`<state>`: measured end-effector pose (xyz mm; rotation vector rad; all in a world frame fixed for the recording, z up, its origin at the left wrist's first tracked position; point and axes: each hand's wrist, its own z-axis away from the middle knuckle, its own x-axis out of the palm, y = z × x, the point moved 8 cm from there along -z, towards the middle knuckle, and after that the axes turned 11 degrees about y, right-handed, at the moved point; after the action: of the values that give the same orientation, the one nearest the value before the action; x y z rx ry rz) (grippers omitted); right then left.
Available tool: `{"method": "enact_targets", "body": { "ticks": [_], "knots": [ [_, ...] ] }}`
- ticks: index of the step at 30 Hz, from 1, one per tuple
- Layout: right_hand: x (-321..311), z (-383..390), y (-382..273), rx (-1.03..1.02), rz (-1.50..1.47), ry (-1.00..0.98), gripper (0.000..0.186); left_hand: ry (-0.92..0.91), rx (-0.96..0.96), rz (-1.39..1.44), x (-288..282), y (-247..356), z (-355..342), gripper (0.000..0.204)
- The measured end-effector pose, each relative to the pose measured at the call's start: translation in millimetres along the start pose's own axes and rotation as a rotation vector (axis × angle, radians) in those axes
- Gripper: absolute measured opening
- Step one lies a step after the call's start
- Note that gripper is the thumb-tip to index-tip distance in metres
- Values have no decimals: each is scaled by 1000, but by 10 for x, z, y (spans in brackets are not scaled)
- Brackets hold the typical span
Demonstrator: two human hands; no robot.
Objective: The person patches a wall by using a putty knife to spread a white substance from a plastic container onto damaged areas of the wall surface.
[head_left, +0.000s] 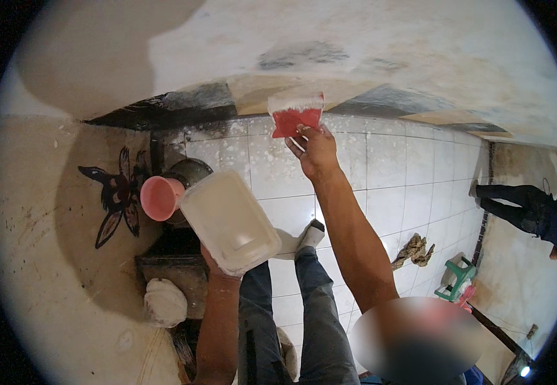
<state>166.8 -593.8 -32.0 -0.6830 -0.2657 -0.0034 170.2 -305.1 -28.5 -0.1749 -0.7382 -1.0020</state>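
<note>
A red plastic putty scraper point(297, 122) with white paste along its wide edge is held in my right hand point(317, 151), fingers closed on its near side. It is in front of the lower wall point(304, 83); whether its edge touches the wall, I cannot tell. My left hand point(217, 265) grips a rectangular whitish plastic tub point(230, 221) from below and its left side. Most of those fingers are hidden by the tub. Pale, smooth material seems to fill or coat it.
Beside the tub, a pink plastic cup point(161, 197) sits by a dark round container point(190, 173). A white bundle point(165, 303) rests on a dark box-like stand point(185, 276). On the tiled floor lie white splatters and a brown cloth point(414, 251). A green stool point(459, 279) and another person point(529, 208) are at right.
</note>
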Motion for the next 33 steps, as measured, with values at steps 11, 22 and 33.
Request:
{"method": "enact_targets", "body": {
  "ticks": [11, 22, 33],
  "knots": [
    [527, -456, -230, -6, -43, -65, 19, 10, 10, -34, -150, -67, 8, 62],
    [-169, 216, -790, -164, -45, 34, 21, -26, -35, 61, 36, 10, 39, 62],
    [414, 875, -1191, -363, -36, 16, 22, -27, -2, 38, 31, 66, 62, 67]
  ]
}}
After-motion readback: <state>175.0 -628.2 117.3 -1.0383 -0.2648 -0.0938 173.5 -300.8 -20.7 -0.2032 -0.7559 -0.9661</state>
